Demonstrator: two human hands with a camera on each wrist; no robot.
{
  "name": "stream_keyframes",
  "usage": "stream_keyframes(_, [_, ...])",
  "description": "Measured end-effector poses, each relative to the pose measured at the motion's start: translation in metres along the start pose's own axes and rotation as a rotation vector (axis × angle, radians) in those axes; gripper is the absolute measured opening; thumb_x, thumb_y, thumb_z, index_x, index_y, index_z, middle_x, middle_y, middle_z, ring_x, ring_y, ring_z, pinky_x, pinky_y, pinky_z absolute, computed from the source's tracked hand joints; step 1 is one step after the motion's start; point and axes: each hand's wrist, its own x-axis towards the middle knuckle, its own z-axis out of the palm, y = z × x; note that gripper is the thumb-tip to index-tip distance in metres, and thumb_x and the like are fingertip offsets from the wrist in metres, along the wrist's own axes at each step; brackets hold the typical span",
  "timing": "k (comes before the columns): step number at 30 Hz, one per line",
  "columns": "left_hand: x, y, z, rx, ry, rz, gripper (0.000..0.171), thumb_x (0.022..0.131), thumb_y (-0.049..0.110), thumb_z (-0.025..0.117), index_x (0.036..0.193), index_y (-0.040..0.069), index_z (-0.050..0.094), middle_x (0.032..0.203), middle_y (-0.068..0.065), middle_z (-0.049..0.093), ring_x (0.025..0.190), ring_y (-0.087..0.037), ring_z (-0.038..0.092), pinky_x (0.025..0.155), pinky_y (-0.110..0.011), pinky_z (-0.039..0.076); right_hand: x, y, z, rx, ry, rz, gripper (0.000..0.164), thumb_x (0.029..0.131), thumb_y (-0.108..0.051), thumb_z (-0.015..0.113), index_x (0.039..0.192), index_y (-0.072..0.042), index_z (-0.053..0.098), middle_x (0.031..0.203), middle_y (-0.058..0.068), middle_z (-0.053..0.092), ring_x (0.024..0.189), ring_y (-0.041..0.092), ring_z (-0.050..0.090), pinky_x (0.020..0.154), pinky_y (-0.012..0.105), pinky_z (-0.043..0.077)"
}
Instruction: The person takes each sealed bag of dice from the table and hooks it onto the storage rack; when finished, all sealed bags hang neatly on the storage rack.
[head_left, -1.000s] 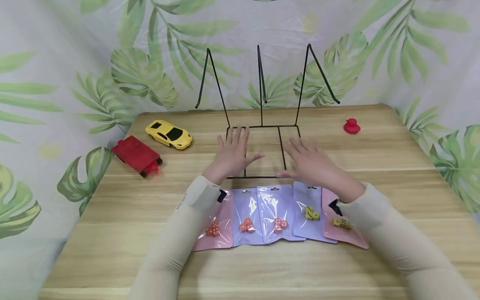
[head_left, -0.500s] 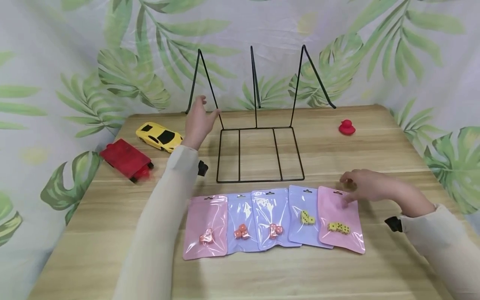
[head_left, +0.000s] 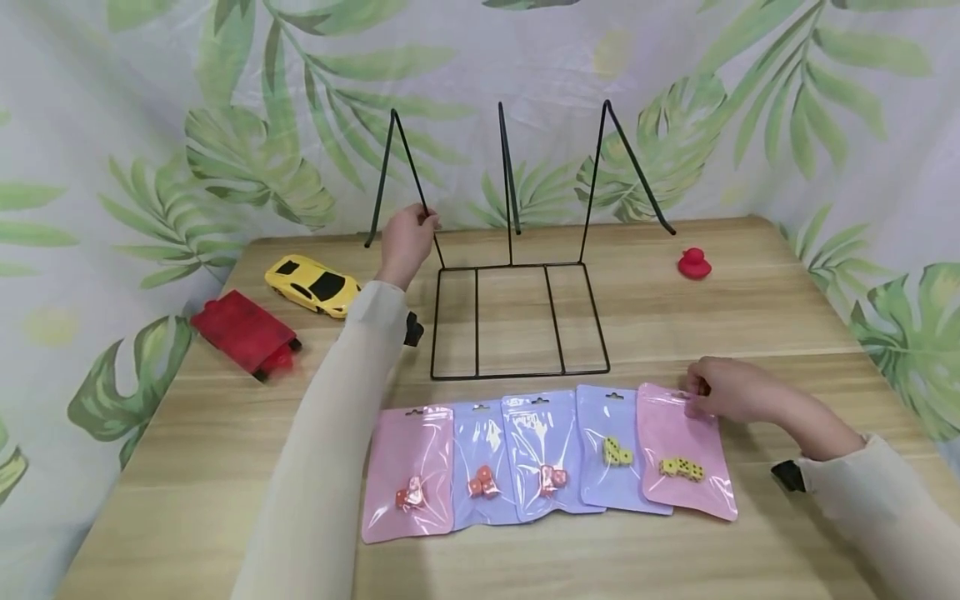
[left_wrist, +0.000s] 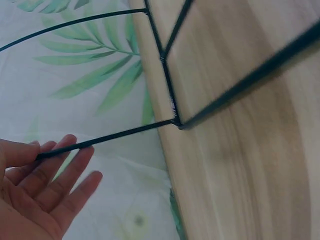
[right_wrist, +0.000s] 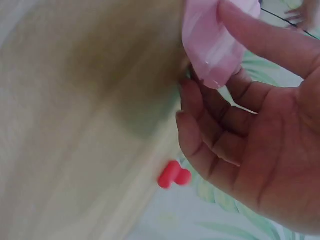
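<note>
Left hand, left of centre in the upper half of the head frame: grip pinched on the left upright of a black wire rack. Left wrist view agrees; the rod runs between thumb and fingers. Rack at upper centre of the frame, rectangular base flat on the wood-grained surface, three bent prongs rising from its back bar.

Right hand, right of centre: grip pinching the top edge of the right pink pouch, toward its upper right corner. Right wrist view: thumb across the pink film, fingertips curled behind. Cannot tell whether that corner is lifted.

This pouch is the right end of a row of five at lower centre, edges touching or overlapping. Leftward from it: right lilac pouch, middle lilac pouch, left lilac pouch, left pink pouch. Yellow dice in the two rightmost; orange dice in the other three.

Upper left: yellow toy car, red toy vehicle near it. Upper right: red toy duck, well apart from the rack. Leaf-print cloth behind.
</note>
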Motion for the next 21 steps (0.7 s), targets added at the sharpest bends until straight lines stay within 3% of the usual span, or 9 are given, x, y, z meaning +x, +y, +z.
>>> stream_keyframes(5, [0.001, -0.003, 0.005, 0.011, -0.014, 0.01, 0.03, 0.107, 0.027, 0.045, 0.117, 0.008, 0.066, 0.115, -0.01, 0.072, 0.098, -0.028, 0.063, 0.085, -0.042, 0.045, -0.021, 0.001, -0.013, 0.023, 0.079, -0.047, 0.013, 0.089, -0.017, 0.071, 0.086, -0.014, 0.059, 0.077, -0.007, 0.061, 0.069, 0.009, 0.05, 0.061, 0.026, 0.04])
stream_keyframes(11, [0.001, -0.006, 0.01, 0.039, -0.014, 0.028, 0.03, 0.108, 0.028, 0.041, 0.116, 0.009, 0.063, 0.11, -0.01, 0.07, 0.09, -0.029, 0.061, 0.077, -0.04, 0.044, -0.056, -0.014, -0.036, 0.038, 0.214, -0.217, 0.012, 0.09, -0.014, 0.073, 0.088, -0.024, 0.067, 0.082, -0.018, 0.069, 0.073, -0.006, 0.055, 0.064, 0.021, 0.047])
stream_keyframes(16, [0.0, -0.009, 0.01, 0.064, 0.012, 0.037, 0.031, 0.109, 0.029, 0.039, 0.113, 0.008, 0.062, 0.106, -0.011, 0.07, 0.084, -0.029, 0.059, 0.073, -0.039, 0.043, -0.071, -0.039, -0.059, 0.009, 0.452, -0.408, 0.03, 0.085, -0.003, 0.076, 0.098, -0.03, 0.076, 0.094, -0.024, 0.071, 0.08, -0.011, 0.058, 0.065, 0.013, 0.045])
stream_keyframes(17, [0.001, -0.009, 0.01, 0.065, 0.018, 0.038, 0.03, 0.108, 0.028, 0.04, 0.112, 0.008, 0.063, 0.106, -0.011, 0.071, 0.083, -0.03, 0.059, 0.073, -0.039, 0.043, -0.071, -0.045, -0.064, 0.014, 0.511, -0.462, 0.031, 0.084, -0.001, 0.075, 0.1, -0.028, 0.077, 0.097, -0.024, 0.071, 0.082, -0.011, 0.059, 0.066, 0.011, 0.044])
stream_keyframes(20, [0.001, -0.009, 0.01, 0.066, 0.025, 0.04, 0.03, 0.108, 0.027, 0.041, 0.111, 0.008, 0.063, 0.106, -0.011, 0.071, 0.087, -0.031, 0.06, 0.077, -0.041, 0.044, -0.066, -0.063, -0.079, 0.083, 0.681, -0.626, 0.012, 0.094, -0.012, 0.069, 0.102, -0.014, 0.078, 0.105, -0.026, 0.07, 0.086, -0.013, 0.061, 0.069, 0.006, 0.044])
stream_keyframes(21, [0.001, -0.009, 0.01, 0.066, 0.027, 0.041, 0.029, 0.108, 0.027, 0.041, 0.11, 0.007, 0.063, 0.106, -0.011, 0.071, 0.088, -0.032, 0.06, 0.078, -0.042, 0.044, -0.063, -0.069, -0.084, 0.116, 0.731, -0.682, 0.015, 0.095, -0.015, 0.068, 0.102, -0.007, 0.078, 0.107, -0.024, 0.071, 0.084, -0.012, 0.062, 0.069, 0.006, 0.045])
